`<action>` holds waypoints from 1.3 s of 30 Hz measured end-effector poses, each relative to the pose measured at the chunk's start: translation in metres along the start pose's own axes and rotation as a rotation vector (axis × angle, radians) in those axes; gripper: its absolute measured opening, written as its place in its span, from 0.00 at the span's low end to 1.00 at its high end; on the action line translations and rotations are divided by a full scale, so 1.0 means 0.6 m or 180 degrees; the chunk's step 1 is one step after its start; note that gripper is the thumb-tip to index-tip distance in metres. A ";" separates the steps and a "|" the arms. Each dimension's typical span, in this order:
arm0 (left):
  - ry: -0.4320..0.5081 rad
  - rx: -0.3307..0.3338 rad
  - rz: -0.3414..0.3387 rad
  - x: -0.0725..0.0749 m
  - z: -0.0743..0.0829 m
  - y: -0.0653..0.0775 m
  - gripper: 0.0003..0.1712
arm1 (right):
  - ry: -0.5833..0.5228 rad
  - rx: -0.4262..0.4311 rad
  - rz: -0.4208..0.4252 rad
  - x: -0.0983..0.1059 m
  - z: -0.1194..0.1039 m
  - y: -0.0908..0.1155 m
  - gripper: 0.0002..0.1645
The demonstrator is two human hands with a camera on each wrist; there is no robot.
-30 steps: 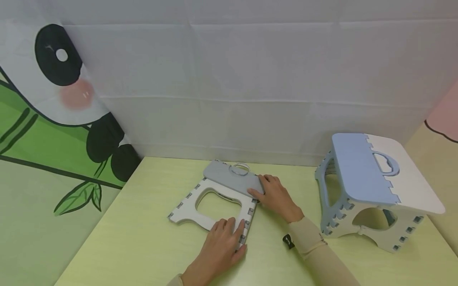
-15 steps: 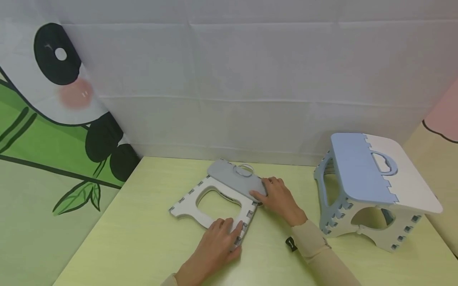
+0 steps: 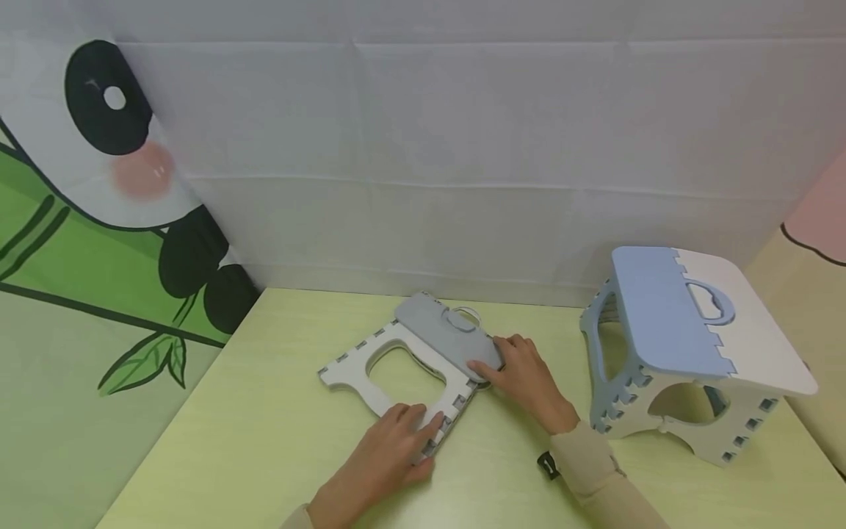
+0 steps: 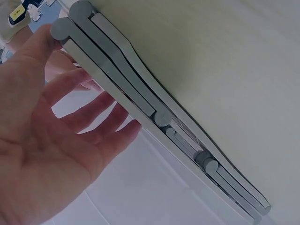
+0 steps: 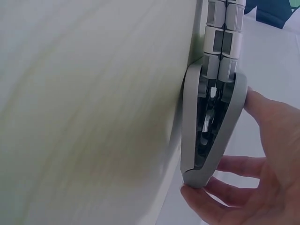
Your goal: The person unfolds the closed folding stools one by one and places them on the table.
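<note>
At three o'clock stands a blue-and-white plastic stool (image 3: 661,316), at four a black clip (image 3: 548,465); right hand (image 3: 532,378) grips, left hand (image 3: 380,455) loosely touches folded grey-and-white plastic stool (image 3: 436,334), hollow end visible only from right wrist.

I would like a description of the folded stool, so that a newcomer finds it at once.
On the pale yellow table, look left of the standing blue and white stool. The left hand and right hand are both on the folded stool. Unlike its neighbour, it lies collapsed flat, with a grey panel beyond a white frame.
</note>
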State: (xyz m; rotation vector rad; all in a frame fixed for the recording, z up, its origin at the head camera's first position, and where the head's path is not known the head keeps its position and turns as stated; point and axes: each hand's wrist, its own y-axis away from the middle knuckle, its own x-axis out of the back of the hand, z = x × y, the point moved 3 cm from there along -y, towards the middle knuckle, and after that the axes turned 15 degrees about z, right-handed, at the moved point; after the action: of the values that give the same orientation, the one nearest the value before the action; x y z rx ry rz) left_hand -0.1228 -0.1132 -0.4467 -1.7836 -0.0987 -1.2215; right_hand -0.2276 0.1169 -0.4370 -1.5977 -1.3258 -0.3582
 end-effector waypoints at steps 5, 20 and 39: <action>0.0079 -0.0098 0.0066 0.000 -0.007 0.004 0.29 | -0.0032 -0.0013 0.0082 0.006 0.000 0.011 0.37; 0.0380 -0.0291 0.0079 -0.006 -0.026 0.017 0.32 | 0.0003 0.0062 0.0270 0.024 0.001 0.039 0.37; 0.0787 -0.0231 0.0018 0.010 -0.052 0.026 0.30 | 0.0219 -0.0013 0.0189 0.047 -0.017 0.074 0.31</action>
State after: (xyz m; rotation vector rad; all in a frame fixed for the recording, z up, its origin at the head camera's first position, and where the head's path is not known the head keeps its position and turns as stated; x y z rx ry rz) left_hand -0.1333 -0.1468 -0.4503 -1.6780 0.0944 -1.4469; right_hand -0.1753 0.1288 -0.4332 -1.6104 -1.2237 -0.3765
